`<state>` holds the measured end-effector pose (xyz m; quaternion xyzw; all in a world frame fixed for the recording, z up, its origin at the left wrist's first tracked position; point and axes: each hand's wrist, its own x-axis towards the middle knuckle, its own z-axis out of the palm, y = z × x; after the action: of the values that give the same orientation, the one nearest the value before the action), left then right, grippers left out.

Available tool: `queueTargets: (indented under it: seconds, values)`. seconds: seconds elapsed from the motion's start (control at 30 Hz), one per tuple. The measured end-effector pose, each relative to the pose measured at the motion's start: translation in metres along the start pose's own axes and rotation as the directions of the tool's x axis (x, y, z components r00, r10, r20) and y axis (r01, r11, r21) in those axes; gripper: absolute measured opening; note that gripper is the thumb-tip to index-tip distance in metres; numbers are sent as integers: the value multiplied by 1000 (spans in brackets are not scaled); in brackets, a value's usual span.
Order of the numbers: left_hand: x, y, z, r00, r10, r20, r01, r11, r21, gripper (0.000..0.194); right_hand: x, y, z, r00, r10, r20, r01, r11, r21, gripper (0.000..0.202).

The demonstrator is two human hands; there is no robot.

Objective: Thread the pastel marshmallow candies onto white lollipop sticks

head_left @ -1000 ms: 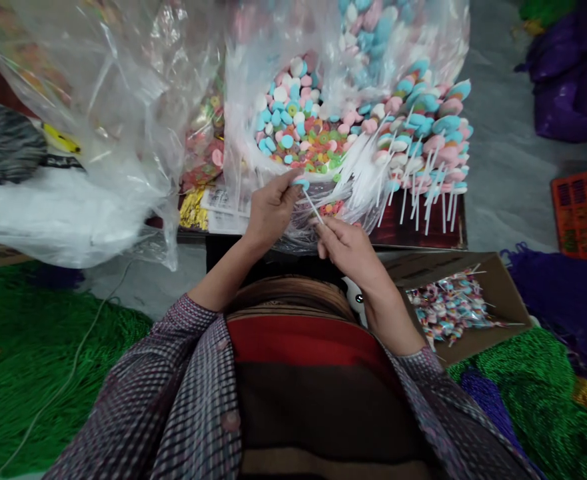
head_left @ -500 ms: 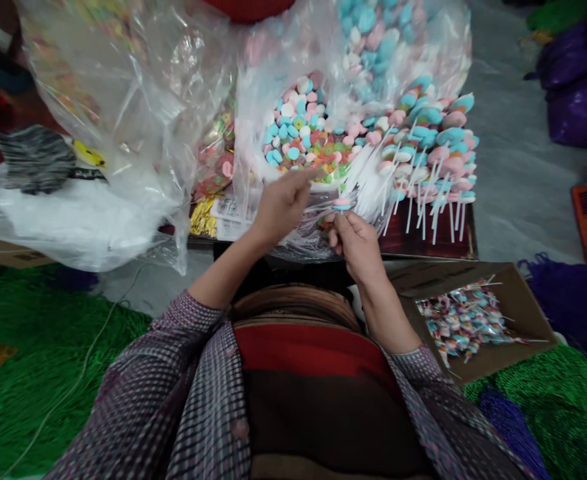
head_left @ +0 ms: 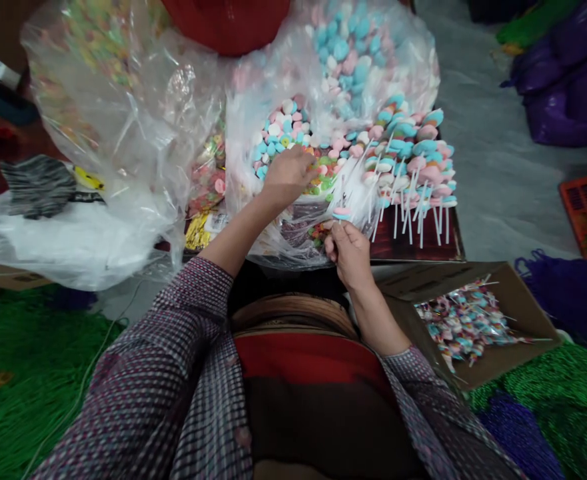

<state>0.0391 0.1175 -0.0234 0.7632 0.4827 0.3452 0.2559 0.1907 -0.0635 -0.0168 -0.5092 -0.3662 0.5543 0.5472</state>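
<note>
Looking down from the head view: crinkled clear plastic bag (head_left: 293, 233) folds crowd both hands, with finished lollipops (head_left: 413, 167) fanned just right of the right grip and a cardboard box (head_left: 493, 360) of wrapped ones below it. Left hand (head_left: 288, 175) lies palm-down, fingers curled into the loose candies (head_left: 293, 130); whether it grips one, cannot tell. Right hand (head_left: 349, 252) is pinched tight on a stick, pink-and-blue candy (head_left: 342, 213) just above its fingertips.
</note>
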Motion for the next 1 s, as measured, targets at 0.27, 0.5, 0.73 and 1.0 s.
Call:
queueTargets:
  seconds: [0.27, 0.5, 0.73, 1.0]
  values:
    - [-7, 56, -22, 944, -245, 222, 88, 834, 545, 39, 0, 7, -2, 999, -32, 14, 32, 999, -27, 49]
    - [-22, 25, -23, 983, -136, 123, 64, 885, 461, 25, -1, 8, -2, 998, -48, 36, 48, 999, -12, 47]
    - [-27, 11, -32, 963, -250, -100, 230, 957, -177, 9, -1, 4, -2, 1000, -19, 24, 21, 999, -47, 51]
    - [-59, 52, -42, 905, -423, 47, 302, 561, -771, 14, -9, -27, 7, 973, 113, 200, -56, 961, -271, 52]
